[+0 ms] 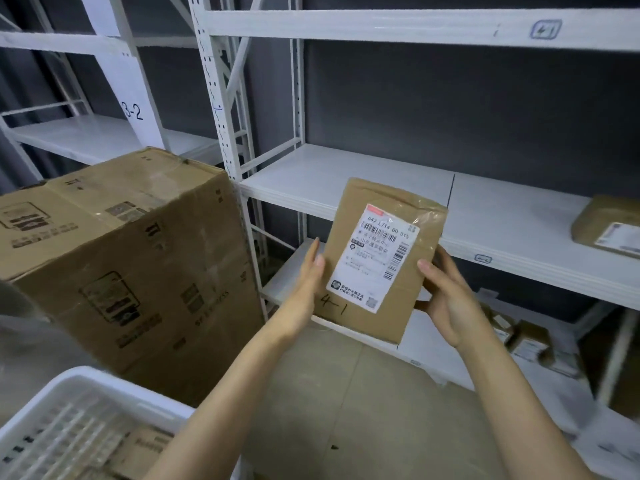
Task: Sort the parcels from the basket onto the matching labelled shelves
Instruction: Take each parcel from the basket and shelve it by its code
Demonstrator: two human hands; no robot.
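A flat brown parcel [408, 271] with a white shipping label and "4-1" handwritten near its bottom edge is held up in front of the white shelving. My left hand [306, 282] holds its left edge, thumb on the front. My right hand [450, 299] grips its right edge, thumb on the front and fingers behind. The top shelf beam [381, 27] carries a handwritten tag "4-1" at upper right. The middle shelf [346, 174] bears a small tag "4-2" on its front edge. The white basket [86, 382] sits at lower left with another brown parcel inside.
A large cardboard box [131, 244] stands at left, close to the rack's upright. Another brown parcel [609, 223] lies on the middle shelf at far right. Several small parcels [526, 337] sit on the lower shelf. A neighbouring rack at left is marked "3-2".
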